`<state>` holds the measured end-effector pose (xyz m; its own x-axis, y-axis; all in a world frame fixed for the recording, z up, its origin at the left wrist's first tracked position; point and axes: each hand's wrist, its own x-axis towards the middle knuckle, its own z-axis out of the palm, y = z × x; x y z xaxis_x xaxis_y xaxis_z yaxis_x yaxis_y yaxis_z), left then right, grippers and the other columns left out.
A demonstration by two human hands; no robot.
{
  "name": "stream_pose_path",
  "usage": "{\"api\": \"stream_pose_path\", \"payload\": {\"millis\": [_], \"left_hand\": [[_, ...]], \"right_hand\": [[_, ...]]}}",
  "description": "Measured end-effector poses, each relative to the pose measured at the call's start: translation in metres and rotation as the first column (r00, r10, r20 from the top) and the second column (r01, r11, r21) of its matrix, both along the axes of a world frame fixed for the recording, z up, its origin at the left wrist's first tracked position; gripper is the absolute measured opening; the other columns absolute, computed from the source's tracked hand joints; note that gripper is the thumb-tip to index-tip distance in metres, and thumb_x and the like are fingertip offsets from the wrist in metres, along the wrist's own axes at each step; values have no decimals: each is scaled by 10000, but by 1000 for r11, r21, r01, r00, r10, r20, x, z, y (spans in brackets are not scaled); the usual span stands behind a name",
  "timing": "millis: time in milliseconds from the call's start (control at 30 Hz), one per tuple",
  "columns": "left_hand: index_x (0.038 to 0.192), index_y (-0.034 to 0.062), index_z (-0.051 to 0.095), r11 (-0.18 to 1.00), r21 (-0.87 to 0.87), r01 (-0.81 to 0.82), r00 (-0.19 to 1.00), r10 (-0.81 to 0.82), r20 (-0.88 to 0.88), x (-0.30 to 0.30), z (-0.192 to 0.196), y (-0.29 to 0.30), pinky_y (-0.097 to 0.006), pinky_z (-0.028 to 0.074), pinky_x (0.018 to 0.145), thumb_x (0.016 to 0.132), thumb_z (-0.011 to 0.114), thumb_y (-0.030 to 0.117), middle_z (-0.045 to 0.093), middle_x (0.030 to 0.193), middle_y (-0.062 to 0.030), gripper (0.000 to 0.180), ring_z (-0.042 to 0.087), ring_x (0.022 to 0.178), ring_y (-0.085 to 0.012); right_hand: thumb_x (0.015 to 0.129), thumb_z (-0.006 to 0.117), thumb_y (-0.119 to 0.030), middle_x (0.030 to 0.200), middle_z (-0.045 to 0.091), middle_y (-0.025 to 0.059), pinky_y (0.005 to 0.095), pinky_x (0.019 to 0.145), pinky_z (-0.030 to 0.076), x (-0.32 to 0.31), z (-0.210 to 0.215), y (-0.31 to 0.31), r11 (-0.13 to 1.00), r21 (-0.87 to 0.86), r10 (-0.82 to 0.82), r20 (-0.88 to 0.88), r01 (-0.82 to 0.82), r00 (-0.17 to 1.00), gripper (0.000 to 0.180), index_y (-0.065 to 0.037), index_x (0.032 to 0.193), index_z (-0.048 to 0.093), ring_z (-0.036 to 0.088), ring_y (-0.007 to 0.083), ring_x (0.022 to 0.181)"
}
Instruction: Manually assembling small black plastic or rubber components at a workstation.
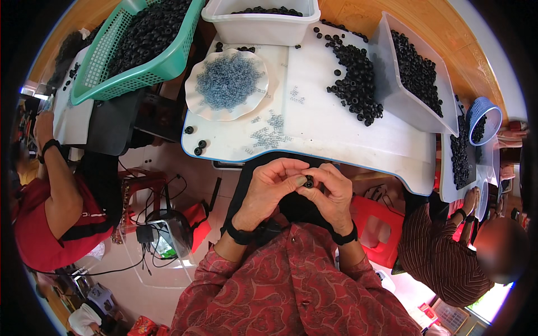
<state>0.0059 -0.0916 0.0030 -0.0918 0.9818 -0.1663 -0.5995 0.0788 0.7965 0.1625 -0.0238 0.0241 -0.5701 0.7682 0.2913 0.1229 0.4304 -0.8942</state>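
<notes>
Just off the table's near edge, my two hands meet over a small round black part [309, 181] with a hole in its middle. My right hand [333, 193] pinches it between thumb and fingers. From the other side my left hand [270, 187] is closed, its thumb tip pressed to the part; whether a smaller piece sits under that thumb is hidden. Beyond them, a white scalloped plate [196, 105] bears a heap of tiny bluish see-through pieces [227, 81]. More such pieces [271, 131] lie scattered on the white tabletop [319, 126]. A pile of black parts [354, 78] spreads to the right.
A green basket [126, 89] and a white tub [260, 27] of black parts stand at the back. A translucent bin [409, 109] tilts at right, near a blue basket [485, 120]. Co-workers sit left [56, 218] and right [443, 252]. A red stool [378, 229] stands beside me.
</notes>
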Motion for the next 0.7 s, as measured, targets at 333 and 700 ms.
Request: {"api": "stream_pose_path", "payload": {"millis": [333,700], "left_hand": [[1318,4,565,974,186,133,964,-84,-251,-5,13,-2,-219,492,790,728,760,-84,603,1175,-43,628,541,876,-76],[1266,19,613,972,189,139,944,-73,-323,-6,4,-3,-196,499,708,739,758,-71,643,1093,-45,554,558,824,-65]], "right_hand": [[688,817,-29,748,600,45,246,554,445,1,0,0,998,61,-34,-11,34,999,334,-24,999,692,553,119,615],[693,820,-32,712,591,53,249,524,430,3,-3,-4,996,73,-54,-16,55,998,297,-20,964,699,538,121,583]]}}
